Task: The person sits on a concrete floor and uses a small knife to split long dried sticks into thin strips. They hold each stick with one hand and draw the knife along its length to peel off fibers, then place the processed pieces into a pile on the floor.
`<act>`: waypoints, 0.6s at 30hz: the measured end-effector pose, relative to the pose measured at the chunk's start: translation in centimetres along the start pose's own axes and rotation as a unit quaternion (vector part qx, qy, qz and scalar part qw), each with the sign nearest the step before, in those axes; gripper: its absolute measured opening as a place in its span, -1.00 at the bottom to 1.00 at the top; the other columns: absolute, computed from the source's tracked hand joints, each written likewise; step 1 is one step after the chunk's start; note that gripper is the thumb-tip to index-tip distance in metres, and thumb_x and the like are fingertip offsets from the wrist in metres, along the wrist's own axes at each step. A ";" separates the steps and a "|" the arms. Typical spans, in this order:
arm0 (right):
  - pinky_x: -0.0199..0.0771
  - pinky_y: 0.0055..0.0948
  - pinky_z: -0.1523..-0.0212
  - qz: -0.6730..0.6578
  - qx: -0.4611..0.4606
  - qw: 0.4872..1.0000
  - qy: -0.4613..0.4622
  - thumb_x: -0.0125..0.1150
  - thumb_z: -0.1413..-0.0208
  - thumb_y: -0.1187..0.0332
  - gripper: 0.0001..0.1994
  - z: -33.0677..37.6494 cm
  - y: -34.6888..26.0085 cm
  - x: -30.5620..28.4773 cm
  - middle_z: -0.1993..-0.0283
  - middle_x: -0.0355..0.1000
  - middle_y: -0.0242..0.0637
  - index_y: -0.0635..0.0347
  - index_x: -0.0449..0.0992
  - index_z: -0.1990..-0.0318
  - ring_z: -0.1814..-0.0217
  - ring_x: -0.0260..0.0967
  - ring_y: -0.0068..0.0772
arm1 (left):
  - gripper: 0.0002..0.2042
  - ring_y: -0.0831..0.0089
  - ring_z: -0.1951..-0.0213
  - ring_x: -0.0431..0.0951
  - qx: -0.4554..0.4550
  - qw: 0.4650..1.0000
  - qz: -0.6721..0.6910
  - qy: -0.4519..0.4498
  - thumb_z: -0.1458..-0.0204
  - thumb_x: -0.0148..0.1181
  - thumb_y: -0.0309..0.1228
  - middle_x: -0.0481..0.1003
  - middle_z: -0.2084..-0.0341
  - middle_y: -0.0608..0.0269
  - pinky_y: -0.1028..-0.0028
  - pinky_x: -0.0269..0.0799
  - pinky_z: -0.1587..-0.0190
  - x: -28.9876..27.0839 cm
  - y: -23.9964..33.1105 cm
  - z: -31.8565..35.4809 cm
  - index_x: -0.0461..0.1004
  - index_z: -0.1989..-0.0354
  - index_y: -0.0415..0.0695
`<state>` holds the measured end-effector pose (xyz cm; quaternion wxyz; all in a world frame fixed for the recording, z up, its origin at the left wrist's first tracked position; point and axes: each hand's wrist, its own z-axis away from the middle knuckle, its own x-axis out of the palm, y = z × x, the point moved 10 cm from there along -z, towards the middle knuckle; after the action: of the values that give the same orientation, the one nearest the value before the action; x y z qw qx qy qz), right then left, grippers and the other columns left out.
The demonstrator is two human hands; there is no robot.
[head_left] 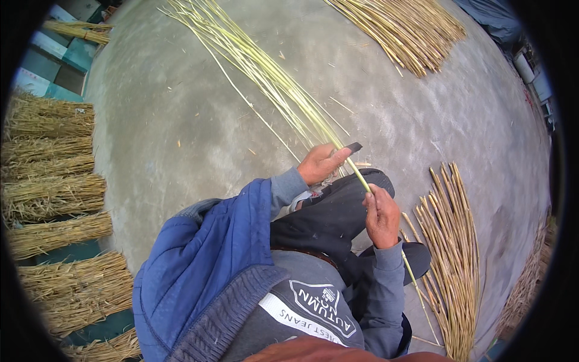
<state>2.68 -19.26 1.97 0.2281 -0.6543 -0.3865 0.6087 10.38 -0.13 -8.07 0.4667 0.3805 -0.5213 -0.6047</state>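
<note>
My left hand (324,163) is closed in front of my crossed legs, its thumb along a pale green stalk (360,176). A small flat black piece (354,148) juts out by that thumb; I cannot tell what it is. Close by on the right, my right hand (382,216) pinches the same stalk, and a thin yellowish length trails below that hand toward the floor. Past my left hand, a spread of long pale green stalks or strips (253,54) fans out over the floor toward the far left.
A sheaf of tan peeled-looking stalks (449,253) lies to my right, touching close to my shoe (416,259). Another tan bundle (404,30) lies at the far right. Several straw bundles (54,193) line the left side. Scraps are scattered on the concrete floor (163,139).
</note>
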 end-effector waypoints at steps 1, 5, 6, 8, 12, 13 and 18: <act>0.52 -0.09 0.25 0.025 0.038 0.998 -0.037 0.15 -0.36 0.37 -0.82 0.2 1.3 1.2 0.26 0.56 -0.07 0.21 0.61 0.02 0.24 0.57 0.07 | -0.48 0.59 0.62 0.49 -0.044 0.999 0.012 0.007 -0.36 0.12 0.15 0.45 0.64 0.33 0.49 0.43 0.58 -0.4 -1.7 -0.2 0.43 0.37 -0.12; 0.52 -0.09 0.26 0.100 0.024 0.993 -0.062 0.11 -0.34 0.39 -0.83 0.9 3.3 2.9 0.33 0.57 -0.08 0.23 0.60 0.08 0.29 0.58 0.03 | -0.47 0.56 0.65 0.47 -0.191 0.979 0.068 0.024 -0.31 0.16 0.20 0.46 0.64 0.32 0.47 0.42 0.60 -1.8 -8.6 -0.5 0.43 0.37 -0.09; 0.52 -0.08 0.26 0.119 0.017 0.991 -0.059 0.11 -0.34 0.39 -0.83 0.9 3.5 3.1 0.34 0.57 -0.08 0.23 0.60 0.08 0.29 0.58 0.05 | -0.47 0.55 0.66 0.47 -0.234 0.970 0.061 0.038 -0.31 0.16 0.20 0.46 0.64 0.32 0.47 0.42 0.60 -2.5 -10.1 -0.4 0.43 0.37 -0.09; 0.52 -0.07 0.26 0.163 -0.003 0.986 -0.048 0.10 -0.35 0.38 -0.82 0.4 3.4 3.3 0.35 0.57 -0.09 0.23 0.60 0.08 0.29 0.58 0.07 | -0.45 0.53 0.65 0.48 -0.222 0.973 0.048 0.042 -0.30 0.16 0.21 0.46 0.65 0.31 0.45 0.43 0.60 -3.6 -10.5 -1.7 0.47 0.32 -0.11; 0.50 -0.09 0.28 0.132 -0.021 0.991 -0.009 0.09 -0.38 0.37 -0.81 -2.0 2.1 3.3 0.39 0.55 -0.10 0.25 0.60 0.09 0.33 0.57 0.01 | -0.43 0.55 0.65 0.48 -0.191 0.978 -0.011 0.078 -0.30 0.15 0.22 0.46 0.65 0.31 0.47 0.43 0.60 -6.7 -7.7 -4.6 0.51 0.29 -0.16; 0.50 -0.10 0.29 0.106 -0.016 0.994 0.000 0.09 -0.38 0.36 -0.81 -2.6 1.9 3.2 0.40 0.54 -0.10 0.25 0.60 0.09 0.34 0.56 -0.01 | -0.43 0.55 0.66 0.48 -0.159 0.983 -0.030 0.086 -0.30 0.15 0.22 0.46 0.65 0.32 0.48 0.43 0.60 -7.6 -6.1 -5.2 0.51 0.30 -0.15; 0.48 -0.07 0.23 -0.062 0.051 0.997 0.002 0.12 -0.39 0.33 -0.83 -3.6 2.3 2.9 0.31 0.52 -0.02 0.22 0.58 0.12 0.24 0.51 0.17 | -0.47 0.52 0.68 0.48 -0.035 0.994 0.056 0.092 -0.34 0.13 0.19 0.46 0.66 0.34 0.50 0.39 0.63 -9.3 -0.8 -5.6 0.45 0.39 -0.09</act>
<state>6.57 -17.77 -1.01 0.2992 -0.6179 -0.3946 0.6107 18.08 7.26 -10.00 0.5589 0.3881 -0.4756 -0.5575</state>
